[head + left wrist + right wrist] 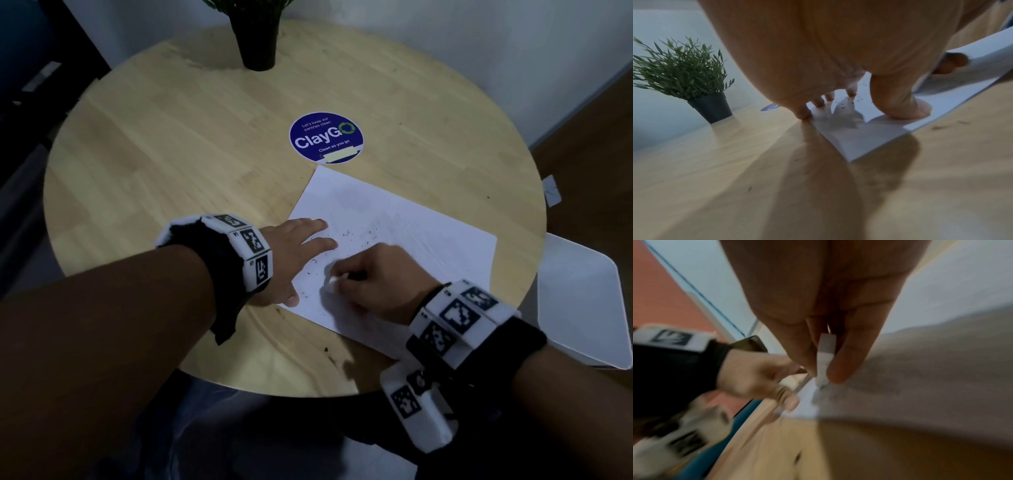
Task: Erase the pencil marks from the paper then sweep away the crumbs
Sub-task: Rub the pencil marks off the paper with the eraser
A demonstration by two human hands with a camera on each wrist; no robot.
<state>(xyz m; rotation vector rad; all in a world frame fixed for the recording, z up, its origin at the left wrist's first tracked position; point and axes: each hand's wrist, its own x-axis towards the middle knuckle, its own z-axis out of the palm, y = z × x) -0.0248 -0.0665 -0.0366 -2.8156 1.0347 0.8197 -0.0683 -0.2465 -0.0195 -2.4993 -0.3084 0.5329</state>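
A white sheet of paper [404, 219] lies on the round wooden table [178, 144], dotted with dark eraser crumbs [346, 234]. My left hand [298, 253] presses flat on the paper's left corner with spread straight fingers [900, 100]. My right hand [370, 277] pinches a white eraser [331, 284] between thumb and fingers, its tip down on the paper [941, 369]. In the right wrist view the eraser [825, 358] touches the sheet beside the left hand [756, 378]. Crumbs [846, 101] lie between the left fingers.
A black potted plant [258, 37] stands at the table's far edge. A round blue ClayGo sticker [326, 137] sits just beyond the paper. A white chair seat [579, 301] is off the table's right side. A few crumbs [327, 351] lie on the wood near the front edge.
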